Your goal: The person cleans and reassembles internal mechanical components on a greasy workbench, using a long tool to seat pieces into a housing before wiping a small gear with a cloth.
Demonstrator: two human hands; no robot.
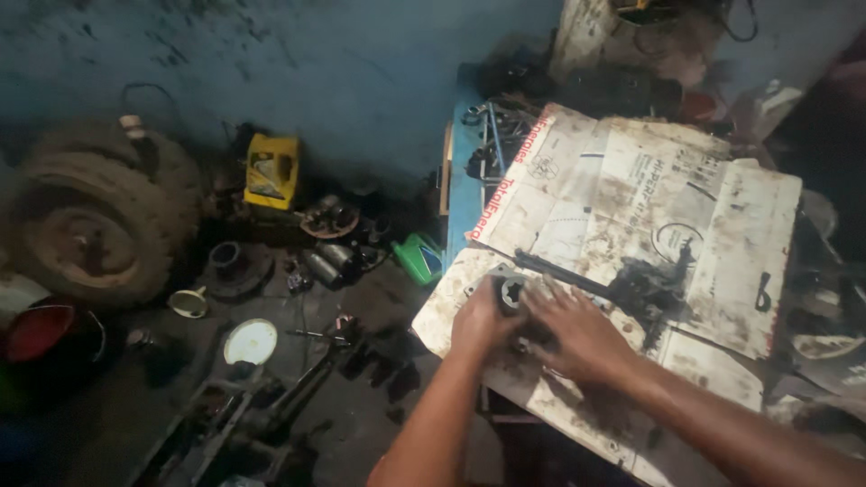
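Note:
My left hand (480,322) grips a small round metal part (512,292) with a splined hole, at the near left edge of a workbench covered in stained flattened cardboard (631,189). My right hand (570,326) lies on the same part from the right, fingers spread over it. Just beyond my fingers a long dark greasy shaft assembly (622,287) lies across the cardboard.
On the oily floor to the left are stacked tyres (95,212), a yellow oil can (271,170), a green container (420,258), a white lid (250,342), a funnel (188,303), a red bowl (41,329) and scattered metal parts. Tools clutter the bench's far end (492,135).

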